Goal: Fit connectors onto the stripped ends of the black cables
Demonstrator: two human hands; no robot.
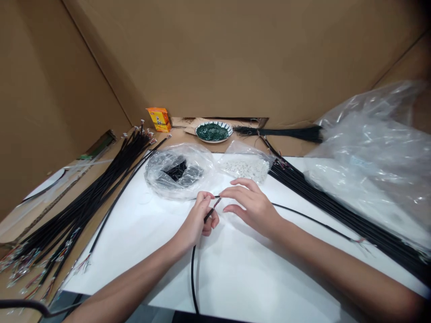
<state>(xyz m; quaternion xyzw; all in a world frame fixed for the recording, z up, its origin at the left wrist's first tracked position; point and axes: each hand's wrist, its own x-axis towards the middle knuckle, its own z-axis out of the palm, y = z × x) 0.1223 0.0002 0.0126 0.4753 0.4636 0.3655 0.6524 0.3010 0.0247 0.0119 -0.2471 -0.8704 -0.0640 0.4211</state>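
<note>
Head view: my left hand is closed round a black cable over the white table, bared wire tip poking out; my right hand is loosely parted beside it, contact unclear. Probably working that end; next move likely calls for a careful pinch.

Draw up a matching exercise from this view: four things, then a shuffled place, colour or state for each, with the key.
Things:
1. left hand
2. small box
3. plate
4. bag of white pieces

Descriptions:
A. striped rim, dark green contents
B. see-through, just beyond the right hand
C. gripping a black cable
D. orange and yellow, standing upright

Pairs: 1-C, 2-D, 3-A, 4-B
</note>
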